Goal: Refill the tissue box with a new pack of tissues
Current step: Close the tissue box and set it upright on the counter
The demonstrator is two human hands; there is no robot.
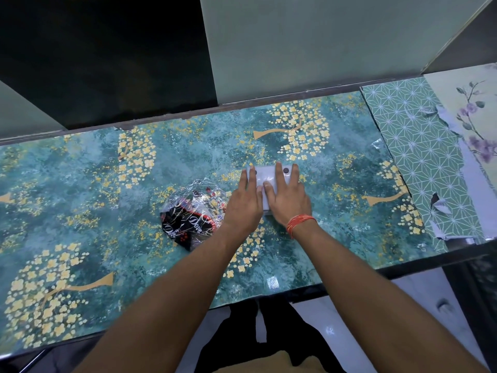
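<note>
A pale grey-white tissue box (265, 175) lies on the teal flowered table top (188, 157), with two dark round spots near its far edge. Both hands rest flat on top of it. My left hand (246, 200) covers its left half, fingers stretched over the far edge. My right hand (289, 196), with an orange thread band at the wrist, covers the right half, thumb tip on the box's middle. Most of the box is hidden under the hands. A crumpled clear plastic wrapper (192, 214) with black, red and white print lies just left of the box, partly under my left forearm.
A wall and a dark opening stand right behind the table's far edge. At the right end lie a green star-patterned sheet (419, 157) and a flowered sheet (473, 114) with torn edges. The near table edge runs above a white floor.
</note>
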